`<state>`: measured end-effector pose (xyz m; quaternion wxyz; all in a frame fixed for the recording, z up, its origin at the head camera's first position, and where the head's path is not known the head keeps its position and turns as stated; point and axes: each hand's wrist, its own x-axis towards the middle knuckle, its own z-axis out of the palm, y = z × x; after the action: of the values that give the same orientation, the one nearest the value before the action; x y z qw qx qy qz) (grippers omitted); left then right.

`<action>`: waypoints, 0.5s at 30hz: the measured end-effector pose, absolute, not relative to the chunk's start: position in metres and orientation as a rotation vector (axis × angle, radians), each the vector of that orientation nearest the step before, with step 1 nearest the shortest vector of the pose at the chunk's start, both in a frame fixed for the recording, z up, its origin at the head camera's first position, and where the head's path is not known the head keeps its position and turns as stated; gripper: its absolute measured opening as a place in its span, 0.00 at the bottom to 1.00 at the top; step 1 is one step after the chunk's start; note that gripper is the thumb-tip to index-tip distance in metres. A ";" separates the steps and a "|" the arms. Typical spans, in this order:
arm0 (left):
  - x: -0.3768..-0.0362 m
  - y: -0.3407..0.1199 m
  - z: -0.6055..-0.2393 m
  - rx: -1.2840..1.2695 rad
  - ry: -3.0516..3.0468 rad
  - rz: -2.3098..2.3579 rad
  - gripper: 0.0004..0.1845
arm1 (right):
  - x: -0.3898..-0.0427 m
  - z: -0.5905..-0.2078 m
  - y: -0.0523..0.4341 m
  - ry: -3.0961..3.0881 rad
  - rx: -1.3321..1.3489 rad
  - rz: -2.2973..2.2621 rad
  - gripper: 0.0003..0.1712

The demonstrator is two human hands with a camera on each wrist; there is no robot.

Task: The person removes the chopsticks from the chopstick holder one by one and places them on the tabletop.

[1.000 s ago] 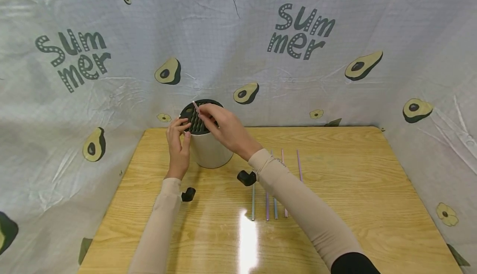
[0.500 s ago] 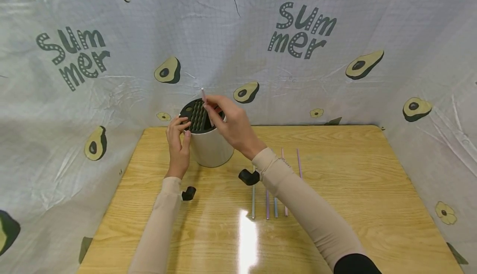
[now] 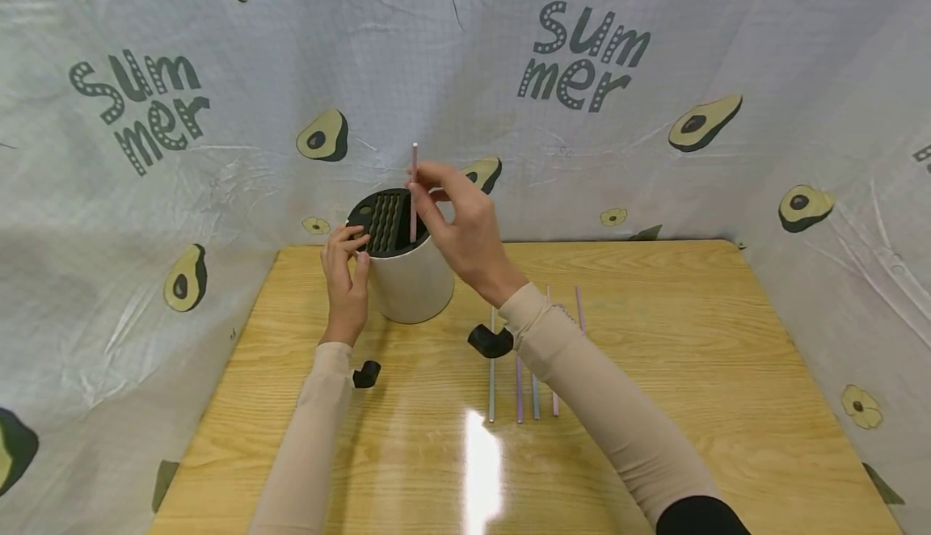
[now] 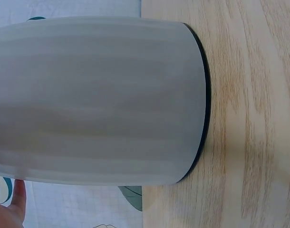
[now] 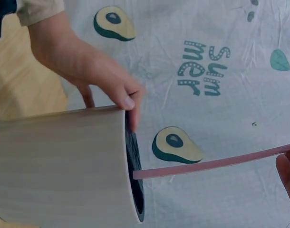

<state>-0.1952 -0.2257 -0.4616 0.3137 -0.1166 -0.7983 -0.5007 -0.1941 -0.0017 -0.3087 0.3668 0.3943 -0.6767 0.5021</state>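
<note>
A pinkish straw [image 3: 414, 213] stands near upright, pinched near its upper part by my right hand [image 3: 465, 224]. Its lower end is right at the black top [image 3: 385, 220] of a white cylindrical knife block [image 3: 410, 288], over a wide dark opening beside the wavy slots. In the right wrist view, the straw [image 5: 211, 165] reaches from my fingertips at the right edge to the block's rim. My left hand [image 3: 345, 280] holds the block at its left rim, fingers over the top and thumb against the side. The block's wall [image 4: 102, 99] fills much of the left wrist view.
Several straws in blue, purple and pink, such as a purple straw [image 3: 520, 389], lie on the wooden table [image 3: 655, 341], partly under my right forearm. A printed cloth [image 3: 407, 66] with avocados hangs behind the table and at both sides.
My right hand has moved right and up across the block's top, from the wavy slots to the wide opening. The straw has turned from slanting to nearly upright. My left hand has stayed put.
</note>
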 end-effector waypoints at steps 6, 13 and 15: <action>-0.195 -0.226 -0.461 -0.310 -2.109 -1.326 0.16 | -0.189 -0.304 0.003 -1.723 0.986 1.321 0.12; -0.193 -0.226 -0.461 -0.314 -2.110 -1.342 0.16 | -0.188 -0.311 0.011 -1.712 0.953 1.332 0.11; -0.192 -0.226 -0.461 -0.311 -2.113 -1.344 0.16 | -0.187 -0.311 0.014 -1.707 0.945 1.329 0.11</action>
<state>-0.1924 -0.2259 -0.4610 0.3040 -0.1172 -0.7977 -0.5074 -0.1873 0.0144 -0.3111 0.3807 0.3700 -0.6687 0.5205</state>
